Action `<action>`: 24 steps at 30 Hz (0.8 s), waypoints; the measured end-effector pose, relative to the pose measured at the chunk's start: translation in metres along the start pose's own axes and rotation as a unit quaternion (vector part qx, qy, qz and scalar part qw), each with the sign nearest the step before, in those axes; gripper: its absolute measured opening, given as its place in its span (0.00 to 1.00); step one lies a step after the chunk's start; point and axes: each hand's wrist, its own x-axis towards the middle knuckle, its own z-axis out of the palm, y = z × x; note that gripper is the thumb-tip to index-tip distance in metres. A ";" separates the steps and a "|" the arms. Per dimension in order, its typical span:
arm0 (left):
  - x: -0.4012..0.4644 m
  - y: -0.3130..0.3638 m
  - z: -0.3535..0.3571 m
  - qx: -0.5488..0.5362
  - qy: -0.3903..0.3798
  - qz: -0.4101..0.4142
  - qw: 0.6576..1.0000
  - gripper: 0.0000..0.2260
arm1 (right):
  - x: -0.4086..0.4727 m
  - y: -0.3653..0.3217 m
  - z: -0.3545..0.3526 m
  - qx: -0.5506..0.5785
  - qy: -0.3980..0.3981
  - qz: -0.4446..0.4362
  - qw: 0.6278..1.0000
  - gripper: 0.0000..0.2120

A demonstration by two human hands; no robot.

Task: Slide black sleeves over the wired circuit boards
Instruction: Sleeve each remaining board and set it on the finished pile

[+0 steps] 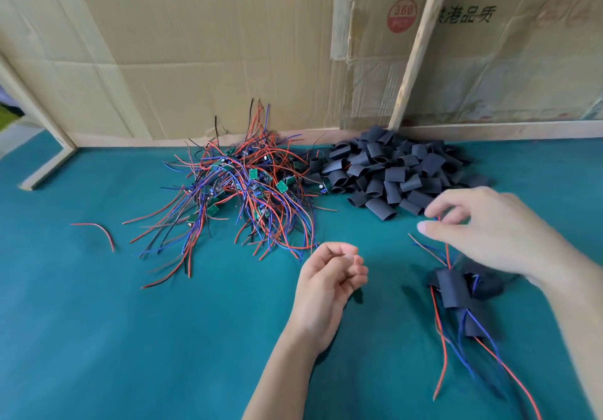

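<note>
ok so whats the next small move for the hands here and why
Probably let go: the right hand pinches the wires of a sleeved board lying with the finished ones. The left hand is curled and holds nothing, so it would likely reach to the pile of wired boards.

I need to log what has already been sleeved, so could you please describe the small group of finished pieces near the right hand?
The finished pieces are a few wired boards inside dark, matte sleeves that look like soft tubing, lying loosely overlapped on the teal tabletop at front right. Red and blue wires stick out of both sleeve ends. The right hand pinches the upper wires of one piece; the exact count is unclear.
</note>
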 end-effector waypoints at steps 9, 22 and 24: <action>-0.005 0.005 0.001 -0.035 0.020 -0.017 0.999 0.09 | 0.080 -0.110 0.102 0.020 -0.167 -0.151 0.974 0.09; -0.002 0.006 -0.001 -0.057 0.020 -0.032 0.998 0.08 | 0.080 -0.079 0.120 0.254 -0.119 -0.070 0.957 0.06; -0.002 0.006 -0.001 -0.051 0.022 -0.034 0.998 0.08 | 0.081 -0.071 0.109 0.299 -0.069 -0.060 0.950 0.07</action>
